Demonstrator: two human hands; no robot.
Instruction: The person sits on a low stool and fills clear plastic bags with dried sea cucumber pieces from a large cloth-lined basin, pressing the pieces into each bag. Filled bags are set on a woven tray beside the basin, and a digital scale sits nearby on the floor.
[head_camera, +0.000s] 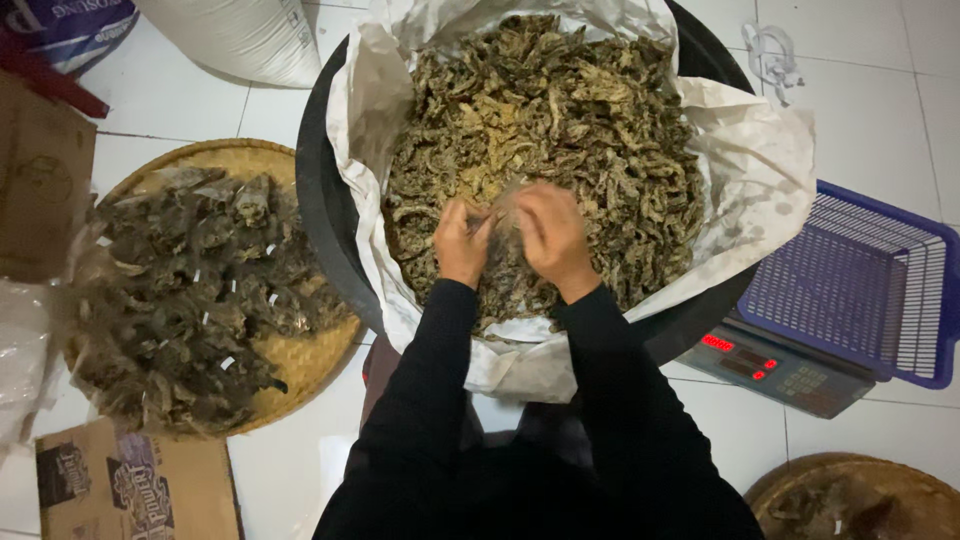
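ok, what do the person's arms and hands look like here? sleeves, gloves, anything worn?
Both arms are in long black sleeves that run down to the wrists, plain, with no visible markings or cuffs in another colour. The left hand and right hand are bare: no gloves. No watch, ring or band shows, though the picture is soft at the fingers. The torso below wears the same black cloth.

white tiled floor (880, 90), dim light
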